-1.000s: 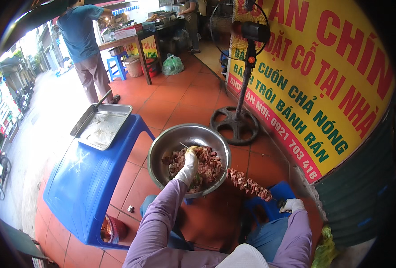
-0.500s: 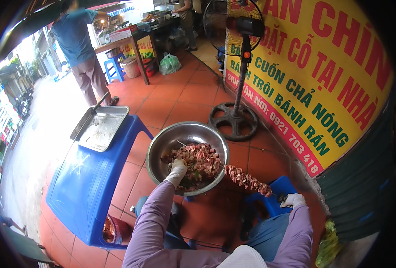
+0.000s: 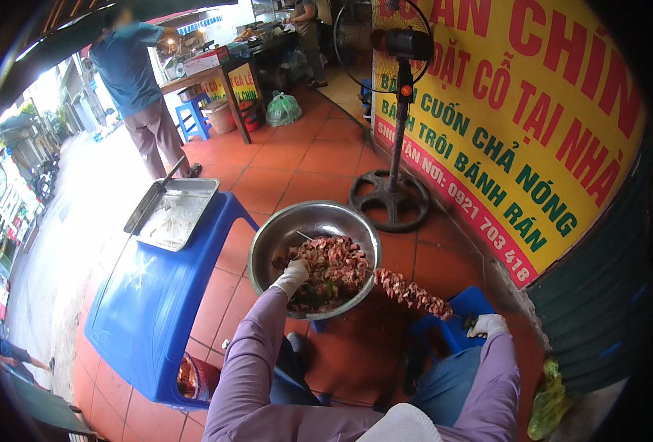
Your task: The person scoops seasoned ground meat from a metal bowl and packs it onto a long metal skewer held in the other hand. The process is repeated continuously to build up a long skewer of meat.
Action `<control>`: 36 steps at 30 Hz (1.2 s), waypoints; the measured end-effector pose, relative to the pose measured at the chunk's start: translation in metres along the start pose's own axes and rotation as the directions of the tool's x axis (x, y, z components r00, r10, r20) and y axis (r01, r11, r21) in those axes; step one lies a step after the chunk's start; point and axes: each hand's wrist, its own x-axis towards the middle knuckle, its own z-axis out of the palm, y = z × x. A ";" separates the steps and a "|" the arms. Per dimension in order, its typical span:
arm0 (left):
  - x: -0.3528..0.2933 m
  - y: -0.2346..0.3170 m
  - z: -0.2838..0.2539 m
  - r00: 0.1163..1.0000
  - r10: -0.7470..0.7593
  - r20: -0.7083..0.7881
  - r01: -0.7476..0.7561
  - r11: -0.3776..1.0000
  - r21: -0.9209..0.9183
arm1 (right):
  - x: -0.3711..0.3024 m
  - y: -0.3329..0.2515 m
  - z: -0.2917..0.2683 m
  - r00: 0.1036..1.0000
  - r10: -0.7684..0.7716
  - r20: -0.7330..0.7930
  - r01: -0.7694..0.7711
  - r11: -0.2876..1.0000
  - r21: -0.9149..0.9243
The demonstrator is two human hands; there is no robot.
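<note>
In a white glove, my left hand is down in the wide steel bowl at its left side. Its fingers curl into the pieces of raw meat, and their tips are hidden. Some green bits lie among the meat. A thin metal rod sticks out of the pile. My right hand, also gloved in white, is closed round the dark handle end of a meat-loaded skewer. The skewer slants up leftward, its far end at the bowl's right rim.
A blue plastic table at left bears a metal tray. A red basket is under it. A blue stool stands by my right hand. Beyond the bowl is a fan base; a person stands far left.
The whole view has shifted slightly. A passer-by's leg shows more at the lower left edge. My left hand stays in the meat and my right hand still holds the skewer.
</note>
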 end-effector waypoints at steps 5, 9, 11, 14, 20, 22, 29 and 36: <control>-0.010 0.024 -0.020 0.980 0.186 0.072 -0.192 0.979 0.072 | 0.017 0.024 0.006 0.998 -0.058 0.022 0.057 0.998 0.031; -0.021 0.013 -0.028 0.970 0.234 0.070 -0.240 0.966 0.092 | 0.020 0.010 0.004 0.999 -0.049 0.023 0.049 0.999 -0.011; -0.028 0.023 -0.022 0.971 0.217 0.103 -0.223 0.974 0.048 | 0.014 0.011 0.007 0.999 -0.036 0.021 0.034 0.998 0.052; -0.029 0.024 -0.019 0.973 0.227 0.032 -0.228 0.973 0.021 | 0.007 0.020 0.015 0.998 -0.063 -0.014 0.064 0.996 0.068; -0.019 0.016 -0.017 0.978 0.210 0.013 -0.207 0.948 0.240 | 0.012 0.010 0.008 0.998 -0.061 -0.024 0.062 0.997 0.048; -0.020 0.022 -0.016 0.968 0.251 -0.017 -0.238 0.934 0.265 | 0.016 0.021 0.008 0.998 -0.026 -0.052 0.029 0.998 0.055; -0.004 -0.008 -0.008 0.967 0.227 -0.111 -0.196 0.952 0.236 | 0.006 -0.001 0.003 0.999 -0.040 0.009 0.039 0.995 0.091; 0.001 0.001 -0.006 0.973 0.209 0.095 -0.227 0.933 0.281 | 0.008 0.010 0.009 0.999 -0.042 0.033 0.038 0.992 0.118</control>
